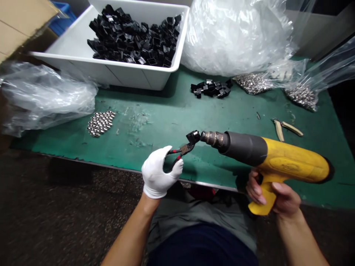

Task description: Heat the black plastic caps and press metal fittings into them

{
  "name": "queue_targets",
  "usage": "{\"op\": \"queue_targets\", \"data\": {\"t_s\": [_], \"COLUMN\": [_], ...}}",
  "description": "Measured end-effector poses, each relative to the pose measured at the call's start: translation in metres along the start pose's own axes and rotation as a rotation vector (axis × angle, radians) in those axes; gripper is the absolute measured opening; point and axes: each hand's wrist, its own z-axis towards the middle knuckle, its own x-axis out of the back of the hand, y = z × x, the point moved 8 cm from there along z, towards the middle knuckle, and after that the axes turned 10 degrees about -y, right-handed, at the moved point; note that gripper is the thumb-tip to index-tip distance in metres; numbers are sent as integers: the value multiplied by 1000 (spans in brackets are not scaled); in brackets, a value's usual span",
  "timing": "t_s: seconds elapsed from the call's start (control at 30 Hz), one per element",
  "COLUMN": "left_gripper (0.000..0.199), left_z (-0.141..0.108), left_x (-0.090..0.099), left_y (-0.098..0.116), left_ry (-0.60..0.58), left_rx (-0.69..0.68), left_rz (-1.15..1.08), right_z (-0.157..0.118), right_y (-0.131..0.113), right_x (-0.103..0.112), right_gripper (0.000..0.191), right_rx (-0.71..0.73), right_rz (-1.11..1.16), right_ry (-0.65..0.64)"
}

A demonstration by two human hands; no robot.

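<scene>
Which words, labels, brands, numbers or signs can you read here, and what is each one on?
No text is readable.
Yellow heat gun: an oval mark on its side, too blurred to read.
Pliers: too small to tell whether they bear any marking.
White bin: no lettering visible on the sides in view.

Left hand (pixel 160 173): white-gloved, my fingers curled closed.
Right hand (pixel 273 195): bare, my fingers wrapped tight.
Forearms: both reaching forward.
</scene>
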Motion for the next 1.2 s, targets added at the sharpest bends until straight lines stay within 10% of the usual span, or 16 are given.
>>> {"op": "queue_targets", "data": {"t_s": [1.2], "left_gripper": [40], "left_z": [3], "left_x": [0], "left_y": [1], "left_ry": [1], "left_rx": [13], "left_rz": [22], "right_z": [5], "right_y": [-2], "right_x": [-1], "right_gripper": [35], "right_rx": [36], "right_rz": [-10], "right_ry": [-49]}}
